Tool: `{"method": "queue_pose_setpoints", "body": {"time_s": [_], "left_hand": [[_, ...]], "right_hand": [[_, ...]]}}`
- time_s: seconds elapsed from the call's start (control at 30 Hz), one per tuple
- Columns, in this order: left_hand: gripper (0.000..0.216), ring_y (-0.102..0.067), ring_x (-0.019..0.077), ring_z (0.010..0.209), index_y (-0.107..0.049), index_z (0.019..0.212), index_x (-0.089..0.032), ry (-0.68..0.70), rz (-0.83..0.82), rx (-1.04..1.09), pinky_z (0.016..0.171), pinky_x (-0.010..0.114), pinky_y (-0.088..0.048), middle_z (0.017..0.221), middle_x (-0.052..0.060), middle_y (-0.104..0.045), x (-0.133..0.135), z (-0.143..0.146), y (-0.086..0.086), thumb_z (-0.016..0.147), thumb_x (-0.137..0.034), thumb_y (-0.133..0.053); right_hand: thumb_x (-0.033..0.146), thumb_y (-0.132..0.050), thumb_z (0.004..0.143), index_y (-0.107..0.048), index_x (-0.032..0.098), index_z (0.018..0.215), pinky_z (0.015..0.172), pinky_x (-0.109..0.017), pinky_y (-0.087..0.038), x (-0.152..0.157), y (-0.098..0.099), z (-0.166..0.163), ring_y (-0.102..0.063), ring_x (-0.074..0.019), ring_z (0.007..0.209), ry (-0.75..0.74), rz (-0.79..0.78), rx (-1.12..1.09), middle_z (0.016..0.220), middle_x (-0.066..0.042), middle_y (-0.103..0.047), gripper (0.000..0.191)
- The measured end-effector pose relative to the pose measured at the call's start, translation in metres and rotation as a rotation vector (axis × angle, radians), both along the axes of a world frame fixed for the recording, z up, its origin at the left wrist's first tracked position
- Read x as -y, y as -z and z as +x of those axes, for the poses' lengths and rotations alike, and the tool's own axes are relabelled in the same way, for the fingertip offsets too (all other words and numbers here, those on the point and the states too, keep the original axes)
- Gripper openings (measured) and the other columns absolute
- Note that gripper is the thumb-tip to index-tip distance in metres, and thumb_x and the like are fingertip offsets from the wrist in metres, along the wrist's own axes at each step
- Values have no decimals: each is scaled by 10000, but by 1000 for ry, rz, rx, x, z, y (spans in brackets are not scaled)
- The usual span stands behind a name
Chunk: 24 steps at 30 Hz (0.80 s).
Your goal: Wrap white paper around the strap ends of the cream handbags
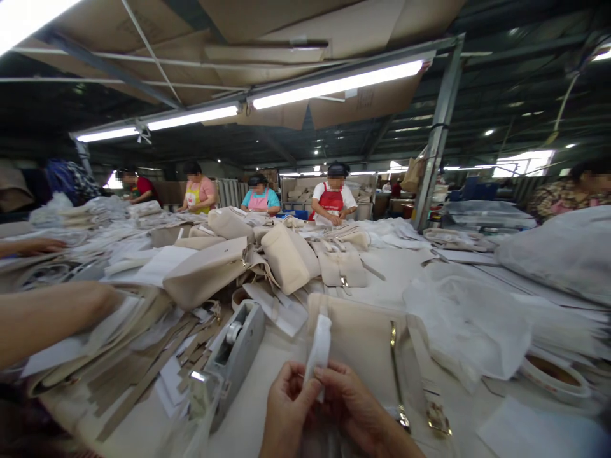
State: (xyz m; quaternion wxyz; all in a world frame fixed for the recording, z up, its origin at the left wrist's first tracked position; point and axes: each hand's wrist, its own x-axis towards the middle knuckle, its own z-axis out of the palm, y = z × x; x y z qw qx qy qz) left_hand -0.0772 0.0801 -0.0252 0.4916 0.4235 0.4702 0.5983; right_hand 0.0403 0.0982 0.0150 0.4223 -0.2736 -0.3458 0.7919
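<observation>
My left hand [286,410] and my right hand [356,407] meet low in the middle of the view, both pinching a narrow white strip [319,346] that stands up between the fingertips. Just behind the strip lies a beige bag [363,337] with a gold zipper [394,356] and metal clasps [436,416]. A grey tape dispenser [233,350] sits on the table to the left of my left hand.
Another person's forearm [48,318] reaches in from the left over beige straps [143,369]. Beige bags [286,257] and white paper pile across the long table [252,420]. White plastic bags [468,324] and a tape roll [554,375] lie right. Several workers [334,194] stand at the far side.
</observation>
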Motion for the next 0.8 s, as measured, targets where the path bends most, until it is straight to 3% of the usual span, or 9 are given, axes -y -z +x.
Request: {"method": "queue_pose_setpoints", "body": {"time_s": [0.07, 0.23, 0.4, 0.57, 0.7, 0.8], "left_hand": [[480, -535, 103, 494, -596, 712, -172, -87, 67, -10, 442, 190, -397, 600, -11, -624, 6, 0, 1, 614, -608, -771], [471, -584, 178, 659, -683, 801, -182, -219, 60, -112, 571, 252, -467, 723, 34, -668, 21, 4, -2, 660, -629, -726], [329, -574, 215, 747, -716, 817, -242, -270, 244, -468, 699, 301, -465, 762, 65, -638, 27, 10, -9, 852, -528, -557], [319, -575, 227, 728, -729, 776, -251, -183, 314, -563, 699, 320, -466, 736, 84, -613, 23, 10, -13, 885, -455, -511], [299, -608, 229, 842, -759, 892, -250, 6, 283, -381, 744, 314, -497, 894, 81, -655, 20, -7, -8, 823, -492, -598], [330, -606, 259, 1008, -777, 802, -237, 30, 208, -220, 801, 304, -512, 1106, 81, -641, 24, -25, -6, 707, -545, -709]], "right_hand": [[325, -844, 553, -700, 136, 769, 528, -224, -466, 2, -2, 0, -593, -108, 543, 29, -20, 7, 648, -12, -688, 321], [319, -845, 542, -684, 141, 734, 511, -218, -455, 3, -1, -2, -570, -102, 523, 31, -9, -3, 621, 3, -661, 307], [310, -854, 515, -652, 134, 673, 431, -155, -340, 1, 5, -2, -407, -36, 415, 90, -42, 11, 462, 78, -491, 312], [344, -883, 479, -641, 132, 684, 423, -153, -327, -2, 10, 3, -382, -34, 416, 87, -80, -10, 461, 89, -455, 382], [376, -888, 486, -631, 145, 676, 435, -160, -334, -2, 8, 4, -360, -34, 418, 91, -68, 0, 451, 104, -415, 394], [422, -853, 537, -644, 141, 700, 454, -159, -337, 3, 2, 2, -380, -34, 439, 70, 5, 81, 478, 91, -442, 387]]}}
